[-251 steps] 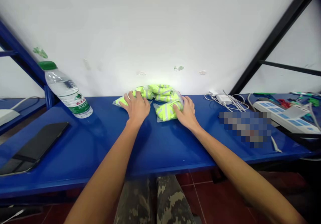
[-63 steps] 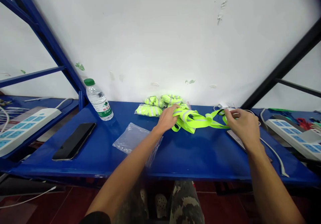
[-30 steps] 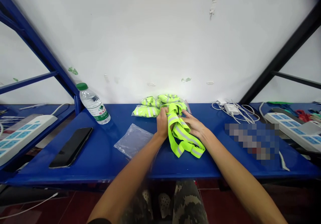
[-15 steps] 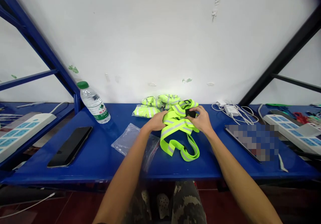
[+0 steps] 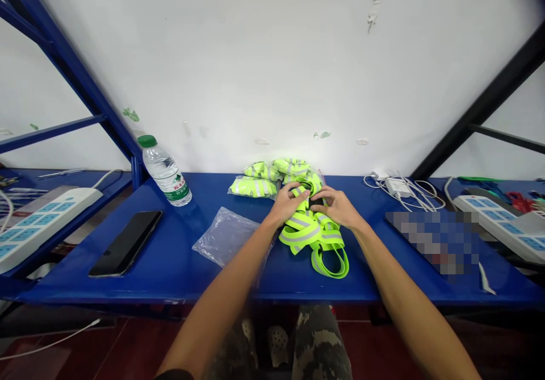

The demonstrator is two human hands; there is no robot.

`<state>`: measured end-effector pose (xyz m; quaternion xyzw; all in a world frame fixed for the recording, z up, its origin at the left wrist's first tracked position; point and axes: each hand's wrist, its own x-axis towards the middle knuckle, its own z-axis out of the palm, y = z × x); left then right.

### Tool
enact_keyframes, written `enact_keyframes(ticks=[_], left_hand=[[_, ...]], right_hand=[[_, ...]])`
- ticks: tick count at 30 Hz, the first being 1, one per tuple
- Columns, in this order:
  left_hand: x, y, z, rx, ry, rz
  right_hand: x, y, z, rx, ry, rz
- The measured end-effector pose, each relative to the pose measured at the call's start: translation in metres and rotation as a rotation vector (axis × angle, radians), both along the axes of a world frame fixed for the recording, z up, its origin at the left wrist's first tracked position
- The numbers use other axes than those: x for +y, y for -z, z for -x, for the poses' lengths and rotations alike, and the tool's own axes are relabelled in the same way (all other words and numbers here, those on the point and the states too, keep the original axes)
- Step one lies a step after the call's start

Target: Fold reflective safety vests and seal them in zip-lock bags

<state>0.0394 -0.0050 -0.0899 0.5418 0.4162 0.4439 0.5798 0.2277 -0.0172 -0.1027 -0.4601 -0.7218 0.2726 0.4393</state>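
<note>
A neon yellow-green reflective strap harness (image 5: pixel 303 231) with grey stripes lies bunched on the blue table, one loop trailing toward me. My left hand (image 5: pixel 286 203) is closed on its upper left part, fingers around a strap. At its upper right, my right hand (image 5: pixel 338 204) grips the harness by a black piece (image 5: pixel 315 203), mostly covered by the fingers. Under and beside my left forearm lies a clear plastic bag (image 5: pixel 225 235), flat. Behind the hands, against the wall, are several bagged neon strap bundles (image 5: pixel 254 187).
A water bottle (image 5: pixel 168 175) with a green cap and a black phone (image 5: pixel 126 243) are on the left. White chargers and cables (image 5: pixel 400 188) lie at the right, behind a blurred flat device (image 5: pixel 434 243). Power strips (image 5: pixel 51 224) flank the table (image 5: pixel 179 272).
Both hands have come closer together over the harness, the left moving right and upward. The upper straps are gathered more tightly, and the black piece is more covered. The view has shifted slightly.
</note>
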Motion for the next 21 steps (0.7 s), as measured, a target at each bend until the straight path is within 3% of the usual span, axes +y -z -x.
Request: enact_keyframes(ticks=[3, 7, 10, 13, 15, 18, 20, 21], left_hand=[[0.002, 0.006, -0.001, -0.018, -0.062, -0.031], [0.008, 0.011, -0.003, 0.072, -0.140, -0.126], [0.010, 0.008, 0.001, 0.194, -0.213, -0.243], [0.007, -0.003, 0.017, 0.368, -0.327, -0.318], [0.001, -0.014, 0.029, 0.462, -0.359, -0.350], [-0.008, -0.033, 0.042, 0.623, -0.231, -0.452], [-0.010, -0.045, 0.047, 0.752, -0.193, -0.507], [-0.008, -0.050, 0.050, 0.816, -0.241, -0.517]], right_hand=[[-0.007, -0.007, 0.005, -0.078, 0.023, -0.058], [-0.019, -0.014, 0.025, -0.458, 0.146, -0.253], [-0.023, -0.012, 0.029, -0.623, 0.240, -0.285], [-0.019, -0.008, 0.000, -0.582, 0.313, -0.227], [-0.016, -0.011, -0.027, -0.448, 0.466, -0.162], [-0.020, -0.027, -0.046, -0.361, 0.744, -0.286], [-0.033, -0.037, -0.028, -0.390, 0.657, -0.382], [-0.041, -0.038, -0.012, -0.434, 0.496, -0.388]])
